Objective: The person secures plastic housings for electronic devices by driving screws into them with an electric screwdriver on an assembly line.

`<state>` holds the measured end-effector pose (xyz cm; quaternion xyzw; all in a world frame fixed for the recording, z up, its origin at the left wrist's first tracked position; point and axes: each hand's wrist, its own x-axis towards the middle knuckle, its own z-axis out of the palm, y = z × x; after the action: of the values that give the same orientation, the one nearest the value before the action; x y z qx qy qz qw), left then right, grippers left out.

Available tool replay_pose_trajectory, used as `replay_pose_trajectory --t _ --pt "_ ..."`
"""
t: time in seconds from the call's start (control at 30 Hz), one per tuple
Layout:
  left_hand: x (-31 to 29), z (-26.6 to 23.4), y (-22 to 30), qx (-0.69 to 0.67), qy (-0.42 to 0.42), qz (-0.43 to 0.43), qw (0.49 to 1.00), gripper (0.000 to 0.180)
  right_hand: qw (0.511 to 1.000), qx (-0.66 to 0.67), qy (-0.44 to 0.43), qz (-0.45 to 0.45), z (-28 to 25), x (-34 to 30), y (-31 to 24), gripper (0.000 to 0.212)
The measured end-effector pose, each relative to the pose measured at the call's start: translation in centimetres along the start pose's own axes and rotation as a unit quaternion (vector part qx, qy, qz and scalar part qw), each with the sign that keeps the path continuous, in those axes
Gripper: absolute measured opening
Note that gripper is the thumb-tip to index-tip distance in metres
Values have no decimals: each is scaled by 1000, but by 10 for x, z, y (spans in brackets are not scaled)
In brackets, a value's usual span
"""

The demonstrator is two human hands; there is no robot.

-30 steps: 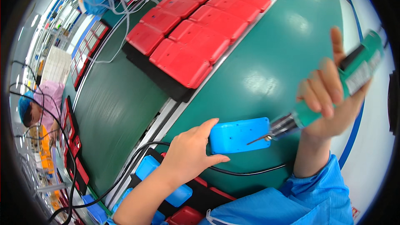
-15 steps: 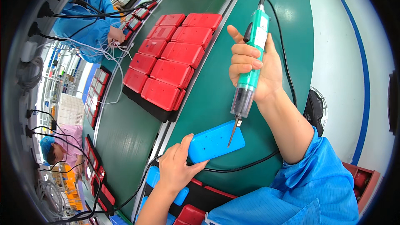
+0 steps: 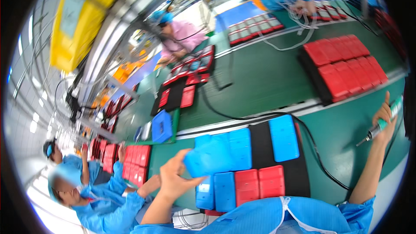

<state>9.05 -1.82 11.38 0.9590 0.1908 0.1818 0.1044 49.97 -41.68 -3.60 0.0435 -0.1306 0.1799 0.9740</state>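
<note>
Positions are read from the worker, twelve o'clock being straight ahead. Nearest, at twelve, a black mat point(image 3: 262, 145) lies on the green worktop point(image 3: 338, 141). Its near row shows two red cases point(image 3: 248, 186) beside two blue ones point(image 3: 224, 190). At ten o'clock the left hand point(image 3: 173, 177) has its grip closed, thumb and fingers, on the left end of a blue case point(image 3: 210, 156). That case is blurred and tilted at eleven, above the mat's left part; contact with the cases beneath cannot be determined. Another blue case point(image 3: 284, 138) lies alone toward one o'clock. At two, the right hand point(image 3: 383, 123) has its grip wrapped about a green electric screwdriver point(image 3: 393, 109), index finger extended, bit directed between seven and eight, well apart from the cases. A black cable point(image 3: 312, 141) curves round the mat's right side. Farther out, a blue bin point(image 3: 161, 126) stands between ten and eleven, and a block of red cases point(image 3: 346, 71) at one. Farthest, a co-worker in pink point(image 3: 188, 37) is noted at eleven.
</note>
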Motion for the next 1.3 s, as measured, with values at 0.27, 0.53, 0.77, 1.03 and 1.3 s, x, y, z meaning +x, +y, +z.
replay_pose_trajectory --t 0.27,0.53,0.77,1.03,1.3 --pt "-51 9 -148 20 81 -279 957 54 996 -80 -37 30 5 -1 21 58" --pt "20 70 -219 51 9 -319 946 59 992 -110 -48 44 63 -36 44 49" --pt "-19 83 -250 -520 141 -416 732 40 973 -208 -71 69 98 -62 48 48" --pt "-35 33 -112 -821 165 -335 431 25 958 -237 -90 137 122 -57 133 51" --pt "-20 54 -55 -909 20 -290 300 21 931 -306 -146 134 142 -63 206 50"
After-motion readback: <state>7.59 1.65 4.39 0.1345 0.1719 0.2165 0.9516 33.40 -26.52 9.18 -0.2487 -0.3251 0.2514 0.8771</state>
